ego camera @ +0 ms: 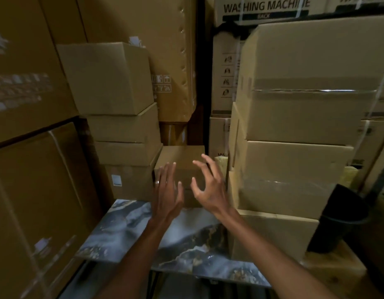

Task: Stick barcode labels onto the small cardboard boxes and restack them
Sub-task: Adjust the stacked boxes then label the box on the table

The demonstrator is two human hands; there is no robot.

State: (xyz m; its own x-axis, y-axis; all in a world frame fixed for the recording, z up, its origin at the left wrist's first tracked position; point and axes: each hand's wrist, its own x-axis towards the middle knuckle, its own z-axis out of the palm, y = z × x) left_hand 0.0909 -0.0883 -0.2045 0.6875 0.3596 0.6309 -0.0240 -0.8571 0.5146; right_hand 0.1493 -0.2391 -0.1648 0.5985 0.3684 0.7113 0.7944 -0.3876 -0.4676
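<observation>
Both hands [187, 188] spread before small box [182, 160].

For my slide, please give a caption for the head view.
Both hands, left and right, reach open toward a small cardboard box between carton stacks.

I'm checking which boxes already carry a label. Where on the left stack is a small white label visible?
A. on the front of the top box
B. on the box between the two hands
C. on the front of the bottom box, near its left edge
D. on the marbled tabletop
C: the white label sits on the front of the left stack's bottom box, near its left edge.
</observation>
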